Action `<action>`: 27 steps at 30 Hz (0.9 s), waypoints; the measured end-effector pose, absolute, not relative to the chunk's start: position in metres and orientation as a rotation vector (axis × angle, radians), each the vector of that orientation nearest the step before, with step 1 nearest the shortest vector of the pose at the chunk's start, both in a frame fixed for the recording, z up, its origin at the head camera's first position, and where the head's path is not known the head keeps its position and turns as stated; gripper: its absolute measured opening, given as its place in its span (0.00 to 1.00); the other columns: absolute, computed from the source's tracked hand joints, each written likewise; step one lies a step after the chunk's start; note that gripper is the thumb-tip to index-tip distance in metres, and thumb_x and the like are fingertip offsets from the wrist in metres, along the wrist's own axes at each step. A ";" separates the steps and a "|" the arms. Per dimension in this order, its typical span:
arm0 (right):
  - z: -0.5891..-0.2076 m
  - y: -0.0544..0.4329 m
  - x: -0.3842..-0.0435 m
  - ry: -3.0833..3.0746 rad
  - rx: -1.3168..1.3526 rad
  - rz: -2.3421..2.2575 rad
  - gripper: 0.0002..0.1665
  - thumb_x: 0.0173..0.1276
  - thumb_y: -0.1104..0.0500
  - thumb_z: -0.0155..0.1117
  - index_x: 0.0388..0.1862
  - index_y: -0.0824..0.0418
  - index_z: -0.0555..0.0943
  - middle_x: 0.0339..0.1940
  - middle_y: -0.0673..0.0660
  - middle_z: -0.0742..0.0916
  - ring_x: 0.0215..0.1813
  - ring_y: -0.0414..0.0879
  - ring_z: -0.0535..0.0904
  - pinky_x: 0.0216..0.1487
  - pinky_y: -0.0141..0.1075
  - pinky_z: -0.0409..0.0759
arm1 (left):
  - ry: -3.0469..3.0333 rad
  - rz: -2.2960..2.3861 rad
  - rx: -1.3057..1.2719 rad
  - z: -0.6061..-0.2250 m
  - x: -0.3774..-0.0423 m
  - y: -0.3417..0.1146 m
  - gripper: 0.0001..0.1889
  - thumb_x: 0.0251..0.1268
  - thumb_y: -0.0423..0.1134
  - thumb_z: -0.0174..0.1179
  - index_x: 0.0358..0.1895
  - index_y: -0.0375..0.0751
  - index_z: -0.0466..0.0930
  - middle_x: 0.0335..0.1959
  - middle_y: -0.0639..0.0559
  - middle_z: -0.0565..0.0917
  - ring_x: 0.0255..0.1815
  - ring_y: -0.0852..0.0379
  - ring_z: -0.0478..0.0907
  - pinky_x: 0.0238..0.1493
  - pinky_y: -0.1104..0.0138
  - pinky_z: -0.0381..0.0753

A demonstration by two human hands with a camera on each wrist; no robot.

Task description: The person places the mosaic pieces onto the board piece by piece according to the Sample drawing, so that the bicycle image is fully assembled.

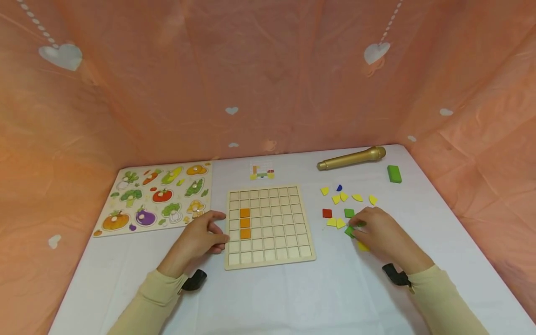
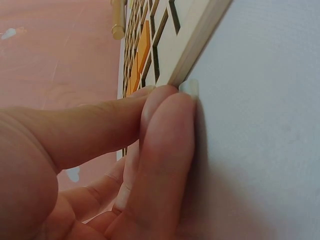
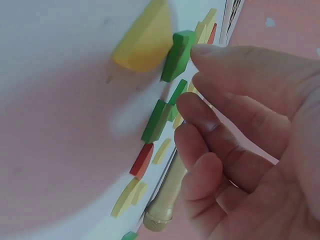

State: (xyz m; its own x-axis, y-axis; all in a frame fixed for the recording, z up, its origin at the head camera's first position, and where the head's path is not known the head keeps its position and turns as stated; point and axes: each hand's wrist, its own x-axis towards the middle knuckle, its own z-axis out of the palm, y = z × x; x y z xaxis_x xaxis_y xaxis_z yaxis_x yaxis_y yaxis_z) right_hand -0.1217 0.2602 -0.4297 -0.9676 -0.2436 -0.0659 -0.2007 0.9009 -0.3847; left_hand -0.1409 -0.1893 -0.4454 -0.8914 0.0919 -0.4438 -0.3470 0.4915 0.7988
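Note:
A wooden grid board (image 1: 270, 266) lies flat on the white table, with several orange square tiles (image 1: 244, 223) in its second column. At its left edge is my left hand (image 1: 196, 238), thumb and fingertips against the rim; in the left wrist view the fingertips (image 2: 172, 120) meet the board's edge close to the table. To the right, my right hand (image 1: 383, 235) hovers low over loose tiles, fingers bent and apart. A green square tile (image 1: 349, 231) lies right by its fingertips, and a yellow piece (image 1: 363, 246) is partly covered by the hand.
Yellow quarter-round pieces (image 1: 357, 197), a red square (image 1: 327, 213) and a blue piece (image 1: 339, 188) lie right of the board. Behind are a gold microphone (image 1: 351, 158), a green block (image 1: 394, 173) and a small pattern card (image 1: 261, 169). A vegetable puzzle (image 1: 140, 197) lies left.

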 end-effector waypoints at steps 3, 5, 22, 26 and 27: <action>-0.429 0.265 -0.114 2.951 -0.345 -0.586 0.08 0.69 0.61 0.76 0.46 0.58 0.91 0.47 0.55 0.91 0.56 0.59 0.84 0.63 0.61 0.85 | 2.306 1.388 -0.209 -0.446 -0.141 -0.189 0.34 0.66 0.28 0.74 0.75 0.39 0.72 0.42 0.41 0.83 0.30 0.54 0.87 0.36 0.62 0.94; -0.429 0.268 -0.108 2.946 -0.345 -0.598 0.10 0.67 0.61 0.77 0.47 0.57 0.91 0.48 0.55 0.91 0.56 0.59 0.84 0.63 0.61 0.85 | 2.304 1.392 -0.207 -0.446 -0.141 -0.189 0.34 0.66 0.27 0.74 0.75 0.39 0.72 0.42 0.41 0.83 0.30 0.54 0.87 0.36 0.62 0.94; -0.439 0.275 -0.085 2.956 -0.324 -0.551 0.15 0.63 0.61 0.83 0.48 0.59 0.91 0.41 0.49 0.89 0.47 0.48 0.84 0.54 0.53 0.88 | 2.298 1.398 -0.230 -0.447 -0.140 -0.189 0.33 0.67 0.28 0.74 0.74 0.40 0.73 0.42 0.41 0.83 0.30 0.54 0.87 0.36 0.63 0.94; -0.438 0.272 -0.086 2.939 -0.292 -0.556 0.14 0.64 0.61 0.82 0.48 0.59 0.91 0.43 0.51 0.89 0.48 0.50 0.84 0.55 0.56 0.89 | 2.311 1.398 -0.205 -0.447 -0.140 -0.189 0.33 0.67 0.28 0.74 0.74 0.40 0.73 0.41 0.41 0.83 0.30 0.54 0.87 0.35 0.64 0.94; -0.438 0.271 -0.087 2.940 -0.293 -0.554 0.14 0.64 0.61 0.82 0.47 0.59 0.90 0.43 0.52 0.89 0.48 0.50 0.84 0.55 0.56 0.88 | 2.314 1.398 -0.199 -0.447 -0.140 -0.189 0.33 0.67 0.28 0.73 0.74 0.39 0.73 0.41 0.41 0.83 0.30 0.54 0.87 0.35 0.64 0.94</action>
